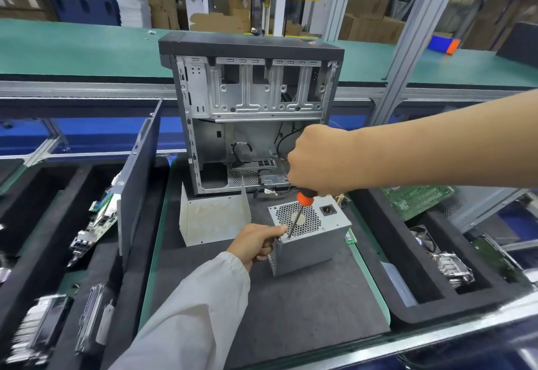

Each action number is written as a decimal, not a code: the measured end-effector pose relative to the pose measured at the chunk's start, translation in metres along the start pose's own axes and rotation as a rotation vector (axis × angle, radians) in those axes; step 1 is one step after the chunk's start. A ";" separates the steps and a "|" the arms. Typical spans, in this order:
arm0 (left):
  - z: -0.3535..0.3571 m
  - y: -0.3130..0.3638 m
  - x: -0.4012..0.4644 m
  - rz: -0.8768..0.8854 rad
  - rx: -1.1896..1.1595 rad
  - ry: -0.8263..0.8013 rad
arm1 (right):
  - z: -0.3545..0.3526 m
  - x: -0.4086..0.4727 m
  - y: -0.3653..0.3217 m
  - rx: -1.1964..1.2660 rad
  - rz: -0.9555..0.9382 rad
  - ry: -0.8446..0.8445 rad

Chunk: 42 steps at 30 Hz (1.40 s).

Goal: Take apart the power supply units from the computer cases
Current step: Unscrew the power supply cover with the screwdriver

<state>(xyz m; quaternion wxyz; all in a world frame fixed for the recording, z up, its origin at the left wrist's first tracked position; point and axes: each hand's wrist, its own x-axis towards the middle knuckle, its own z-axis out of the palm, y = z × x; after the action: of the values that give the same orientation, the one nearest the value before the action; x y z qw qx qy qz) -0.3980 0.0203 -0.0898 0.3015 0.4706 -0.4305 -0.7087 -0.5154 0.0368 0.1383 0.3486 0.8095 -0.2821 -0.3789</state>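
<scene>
Grey sheet-metal power supply unit point(308, 234) with a honeycomb fan grille is stood on the dark-matted counter point(291, 305), just before the opened grey computer case point(250, 113). Its left corner is gripped by the left hand point(257, 241). An orange-and-black-handled screwdriver point(300, 209) is clasped in the right hand point(320, 160), tip set at the grille's edge.

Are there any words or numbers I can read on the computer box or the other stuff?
None can be read.
Computer case: red mark on its top edge, too blurred.
Power supply: no label showing.
Circuit board on the right: print too small.
Cardboard boxes behind: too blurred.
</scene>
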 end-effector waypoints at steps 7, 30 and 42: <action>0.000 -0.001 0.001 -0.001 -0.007 0.013 | -0.001 0.006 0.002 0.045 -0.024 -0.094; 0.000 -0.006 0.003 0.014 -0.058 0.018 | -0.002 -0.004 -0.020 -0.004 -0.077 0.043; 0.002 -0.004 0.000 0.025 -0.077 0.026 | -0.010 -0.005 -0.018 0.087 -0.053 0.082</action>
<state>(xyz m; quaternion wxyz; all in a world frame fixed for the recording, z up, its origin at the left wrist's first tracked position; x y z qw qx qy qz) -0.4004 0.0233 -0.0932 0.3340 0.4625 -0.4047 -0.7147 -0.5068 0.0539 0.1311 0.3139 0.8459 -0.2622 -0.3422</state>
